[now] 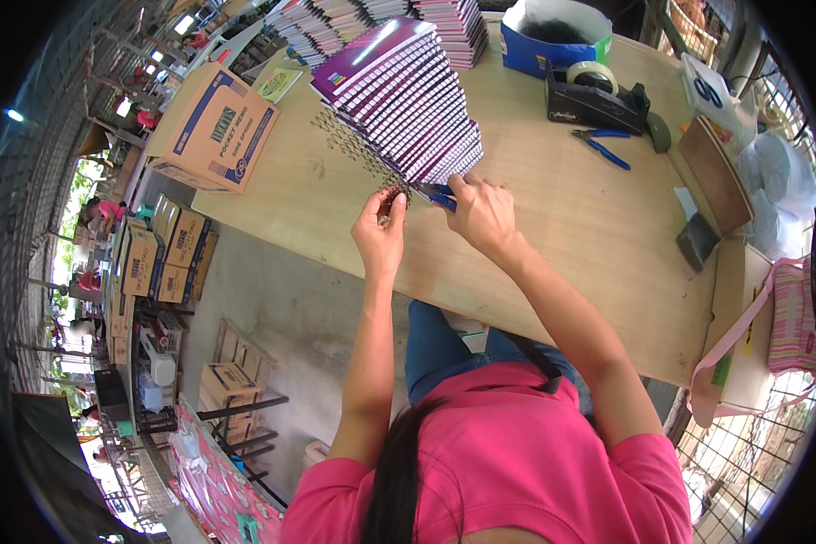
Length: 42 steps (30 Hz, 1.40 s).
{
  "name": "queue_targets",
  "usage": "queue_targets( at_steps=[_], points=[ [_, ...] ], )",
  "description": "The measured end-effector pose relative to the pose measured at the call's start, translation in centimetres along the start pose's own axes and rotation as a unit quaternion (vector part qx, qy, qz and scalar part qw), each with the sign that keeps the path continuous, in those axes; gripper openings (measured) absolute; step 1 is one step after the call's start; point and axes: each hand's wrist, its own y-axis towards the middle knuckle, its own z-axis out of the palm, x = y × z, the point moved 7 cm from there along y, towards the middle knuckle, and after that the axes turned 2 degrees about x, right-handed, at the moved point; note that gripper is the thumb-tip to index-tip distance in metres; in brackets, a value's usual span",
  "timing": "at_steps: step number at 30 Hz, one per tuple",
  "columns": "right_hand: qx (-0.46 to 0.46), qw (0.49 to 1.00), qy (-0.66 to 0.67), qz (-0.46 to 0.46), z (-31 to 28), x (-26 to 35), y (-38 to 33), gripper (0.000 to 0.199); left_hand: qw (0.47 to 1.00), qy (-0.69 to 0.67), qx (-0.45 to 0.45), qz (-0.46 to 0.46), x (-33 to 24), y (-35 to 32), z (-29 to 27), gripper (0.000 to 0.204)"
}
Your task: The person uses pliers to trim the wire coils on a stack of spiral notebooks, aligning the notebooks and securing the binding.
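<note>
A fanned stack of purple-covered spiral notebooks (pixel 399 100) rests on the table in front of me, their white-edged rows stepping toward me. Loose dark wire coil ends (pixel 358 150) stick out along the stack's left side. My left hand (pixel 381 231) is closed, thumb and fingertips pinching a coil end at the stack's near corner. My right hand (pixel 483 213) grips blue-handled pliers (pixel 440 196), whose dark jaws point left at that same corner, close to the left fingertips. The exact contact of the jaws with the wire is too small to make out.
More notebook stacks (pixel 458 32) stand behind. A cardboard box (pixel 213 131) sits at the table's left edge. Rightward are a blue open box (pixel 553 50) with dark contents, a tape dispenser (pixel 598 107), second blue-handled pliers (pixel 607 150) and an open brown box (pixel 716 177).
</note>
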Motion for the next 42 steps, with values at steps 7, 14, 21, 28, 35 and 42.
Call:
queue_targets(
  at_steps=[7, 14, 21, 28, 35, 42],
  points=[
    [-0.063, 0.998, 0.008, -0.008, -2.4, 0.2, -0.7, 0.039, 0.999, 0.026, 0.018, -0.003, 0.0, -0.1, -0.3, 0.022],
    [-0.056, 0.998, -0.002, -0.016, -2.4, 1.2, 0.1, 0.041, 0.999, 0.033, 0.011, 0.034, -0.4, 0.2, -0.4, 0.024],
    [-0.013, 0.999, 0.031, 0.005, -1.7, 0.2, 0.0, 0.04, 0.999, 0.038, 0.001, 0.013, -0.1, 0.2, -0.6, 0.024],
    [-0.052, 0.999, -0.002, -0.014, -3.5, 0.9, 0.3, 0.044, 0.999, -0.02, 0.001, 0.03, -1.9, 0.1, -0.1, 0.025],
    [0.057, 0.998, 0.021, 0.035, -1.4, 0.0, 1.1, 0.038, 1.0, -0.01, -0.009, 0.021, -1.3, 0.5, -0.3, 0.023],
    [-0.055, 0.998, 0.02, -0.009, -4.0, 1.2, 0.6, 0.04, 0.999, -0.012, -0.01, 0.036, -2.3, 0.4, -0.3, 0.022]
  ],
)
